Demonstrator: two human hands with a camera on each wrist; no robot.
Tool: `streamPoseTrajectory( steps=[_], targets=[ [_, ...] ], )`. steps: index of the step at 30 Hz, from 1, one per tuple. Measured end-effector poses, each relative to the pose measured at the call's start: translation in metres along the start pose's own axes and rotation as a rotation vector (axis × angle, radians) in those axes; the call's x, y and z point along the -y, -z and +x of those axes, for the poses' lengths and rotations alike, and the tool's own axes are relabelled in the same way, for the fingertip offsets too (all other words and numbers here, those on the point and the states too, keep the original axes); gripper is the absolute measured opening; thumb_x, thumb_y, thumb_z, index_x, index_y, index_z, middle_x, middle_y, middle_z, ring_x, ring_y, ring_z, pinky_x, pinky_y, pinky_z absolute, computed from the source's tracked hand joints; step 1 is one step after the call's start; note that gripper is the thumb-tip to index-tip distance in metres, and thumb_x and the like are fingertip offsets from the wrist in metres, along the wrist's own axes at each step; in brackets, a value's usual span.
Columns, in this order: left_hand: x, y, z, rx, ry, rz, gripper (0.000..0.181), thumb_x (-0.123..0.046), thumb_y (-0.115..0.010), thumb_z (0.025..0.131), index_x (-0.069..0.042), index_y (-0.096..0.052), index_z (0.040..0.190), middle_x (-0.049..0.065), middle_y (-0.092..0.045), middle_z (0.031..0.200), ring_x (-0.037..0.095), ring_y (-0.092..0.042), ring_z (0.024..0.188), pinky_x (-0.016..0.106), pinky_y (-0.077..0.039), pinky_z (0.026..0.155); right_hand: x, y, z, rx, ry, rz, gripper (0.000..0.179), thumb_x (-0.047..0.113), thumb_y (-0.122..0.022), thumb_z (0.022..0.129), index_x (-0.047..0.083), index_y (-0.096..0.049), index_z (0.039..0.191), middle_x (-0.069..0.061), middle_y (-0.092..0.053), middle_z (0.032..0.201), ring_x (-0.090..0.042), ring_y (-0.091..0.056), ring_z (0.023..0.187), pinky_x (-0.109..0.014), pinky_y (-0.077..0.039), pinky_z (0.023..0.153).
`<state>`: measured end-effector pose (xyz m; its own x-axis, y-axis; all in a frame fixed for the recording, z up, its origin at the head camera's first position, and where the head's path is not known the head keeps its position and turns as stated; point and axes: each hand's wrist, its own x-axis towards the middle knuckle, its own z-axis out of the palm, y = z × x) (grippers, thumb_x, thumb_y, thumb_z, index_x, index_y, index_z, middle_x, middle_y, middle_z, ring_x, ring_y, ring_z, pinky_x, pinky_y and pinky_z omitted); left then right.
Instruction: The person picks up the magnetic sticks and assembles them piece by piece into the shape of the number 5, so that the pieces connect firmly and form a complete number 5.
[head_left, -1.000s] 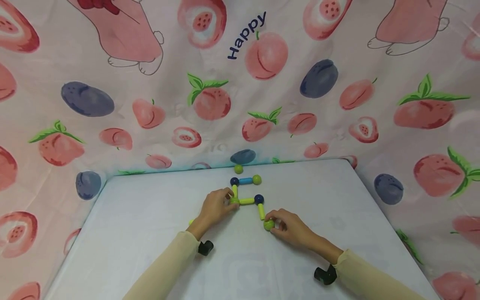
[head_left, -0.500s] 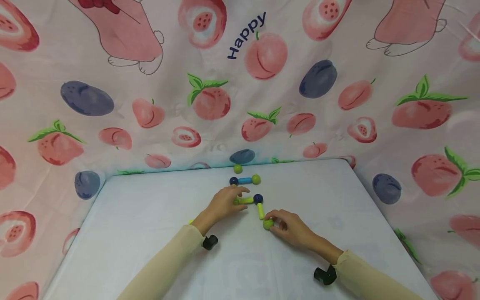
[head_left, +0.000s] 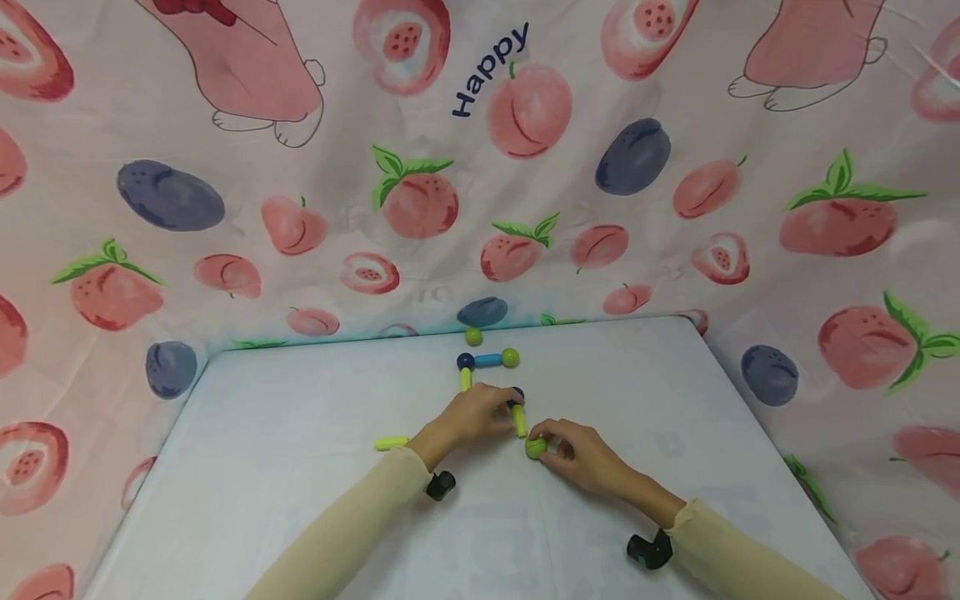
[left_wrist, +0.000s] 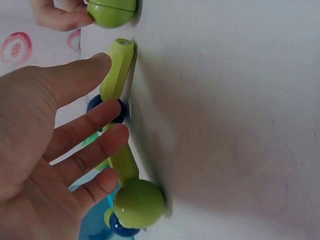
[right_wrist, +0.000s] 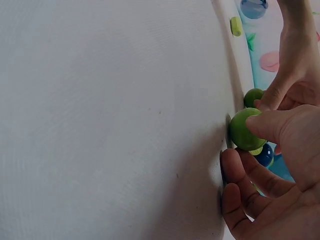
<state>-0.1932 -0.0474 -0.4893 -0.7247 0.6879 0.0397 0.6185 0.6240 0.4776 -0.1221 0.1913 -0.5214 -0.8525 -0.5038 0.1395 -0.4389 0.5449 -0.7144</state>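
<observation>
My right hand (head_left: 581, 454) pinches a green ball (head_left: 536, 447) between thumb and fingers on the white tabletop. My left hand (head_left: 476, 412) reaches over a connected chain of pieces, its thumb and fingers spread apart. In the left wrist view, its thumb tip is beside a yellow-green rod (left_wrist: 118, 70) and its index finger lies at a dark blue ball (left_wrist: 95, 103). That rod's free end points toward the ball in my right hand, with a gap between. Farther along the chain, a second green ball (left_wrist: 139, 204) joins another yellow-green rod (left_wrist: 124, 162).
Behind my left hand, a dark blue ball (head_left: 466, 362) connects to a blue rod (head_left: 487, 360) ending in a green ball (head_left: 510, 357). A loose green ball (head_left: 473, 337) lies near the back edge. A loose yellow-green rod (head_left: 392, 443) lies beside my left wrist.
My left hand has let go of the chain's corner green ball and moved right to the dark blue ball and rod. My right hand stays on its green ball.
</observation>
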Motion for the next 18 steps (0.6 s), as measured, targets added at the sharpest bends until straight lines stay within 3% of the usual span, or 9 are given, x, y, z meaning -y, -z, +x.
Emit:
streamPoseTrajectory(
  steps=[8, 18],
  targets=[
    [-0.003, -0.012, 0.001, 0.032, 0.022, 0.025, 0.036, -0.021, -0.08, 0.091, -0.015, -0.071, 0.125, -0.002, -0.075, 0.106, 0.01, -0.065, 0.094, 0.027, -0.053, 0.086, 0.002, -0.001, 0.0, 0.014, -0.041, -0.002, 0.031, 0.006, -0.073, 0.093, 0.019, -0.068, 0.121, 0.004, -0.066, 0.109, -0.007, -0.056, 0.072, -0.025, -0.049, 0.067],
    [-0.008, -0.023, 0.002, -0.009, 0.009, 0.117, 0.032, -0.027, -0.081, 0.09, -0.017, -0.076, 0.119, -0.003, -0.075, 0.103, 0.009, -0.065, 0.09, 0.024, -0.052, 0.077, 0.002, -0.001, -0.002, -0.023, 0.027, 0.011, 0.029, 0.004, -0.073, 0.093, 0.016, -0.068, 0.119, 0.0, -0.068, 0.108, -0.006, -0.056, 0.071, -0.024, -0.049, 0.063]
  ],
)
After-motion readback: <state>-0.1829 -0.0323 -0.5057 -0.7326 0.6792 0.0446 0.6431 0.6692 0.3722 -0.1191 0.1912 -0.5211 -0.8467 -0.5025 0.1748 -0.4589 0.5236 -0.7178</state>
